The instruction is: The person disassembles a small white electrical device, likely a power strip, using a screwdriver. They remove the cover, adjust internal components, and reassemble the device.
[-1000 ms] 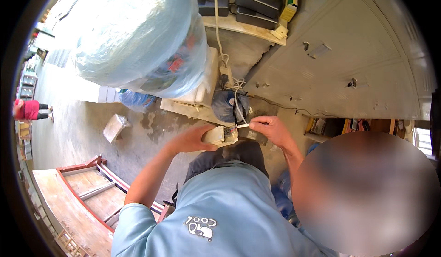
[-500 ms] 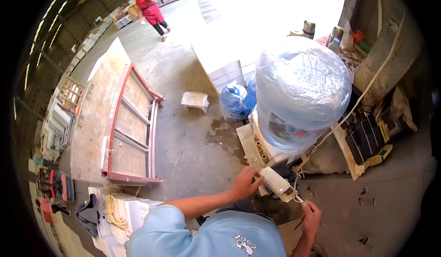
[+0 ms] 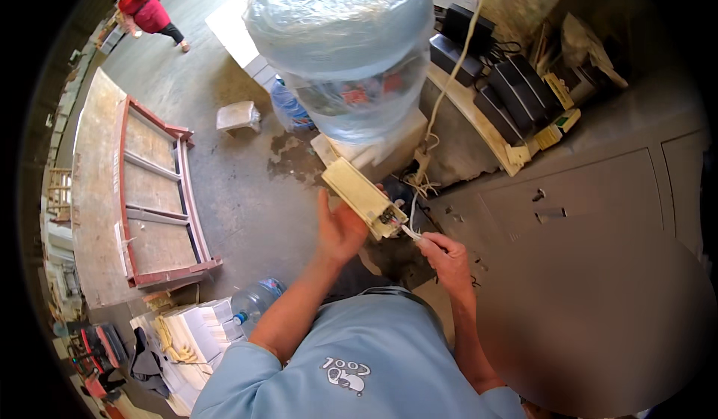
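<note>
A long cream plastic box (image 3: 353, 187) lies tilted across my left hand (image 3: 342, 230). Its near right end is uncovered and shows small wires and terminals. My left palm is beneath the box, and fingertips show at its far side. Closed in a pinch, my right hand (image 3: 446, 260) grips a white cable (image 3: 410, 233) just outside that end. Right behind the box stands a large water bottle (image 3: 348, 67) wrapped in clear plastic, on a whitish base.
A beige cord (image 3: 458, 60) hangs down on the right, by black devices (image 3: 516, 93) on a ledge. A red-framed wooden panel (image 3: 161, 187) leans at left. Behind are a small stool (image 3: 238, 115) and a person in red (image 3: 149, 11). An empty bottle (image 3: 258, 299) lies near my left elbow.
My left hand has gone from the box's left edge to underneath it, palm up. My right hand keeps its pinch on the cable. The view has swung to the right and down.
</note>
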